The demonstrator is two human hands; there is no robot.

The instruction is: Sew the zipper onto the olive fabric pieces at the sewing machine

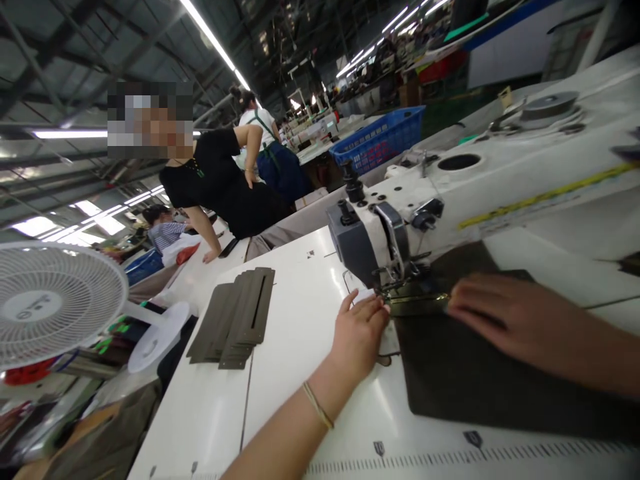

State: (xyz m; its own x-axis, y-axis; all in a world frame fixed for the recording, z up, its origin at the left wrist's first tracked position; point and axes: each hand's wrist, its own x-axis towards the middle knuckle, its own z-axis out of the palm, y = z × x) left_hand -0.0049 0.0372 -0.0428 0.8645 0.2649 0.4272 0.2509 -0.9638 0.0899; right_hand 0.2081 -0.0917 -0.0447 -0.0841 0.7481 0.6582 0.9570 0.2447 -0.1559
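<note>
Dark fabric panel point(465, 373) lies flat under your right hand point(505, 320), fingers together, pressing. Left hand point(357, 330) fingers together at its edge beside the presser foot point(395, 283).

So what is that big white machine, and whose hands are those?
The picture comes from a camera on a person's head, looking down at their own hands. The white machine is a sewing machine on a white table. A dark piece of fabric lies under its needle. The left hand rests by the needle at the fabric's edge, and the right hand lies flat on the fabric. A stack of dark strips sits to the left, with a white fan further left. Other people stand at tables behind.
</note>
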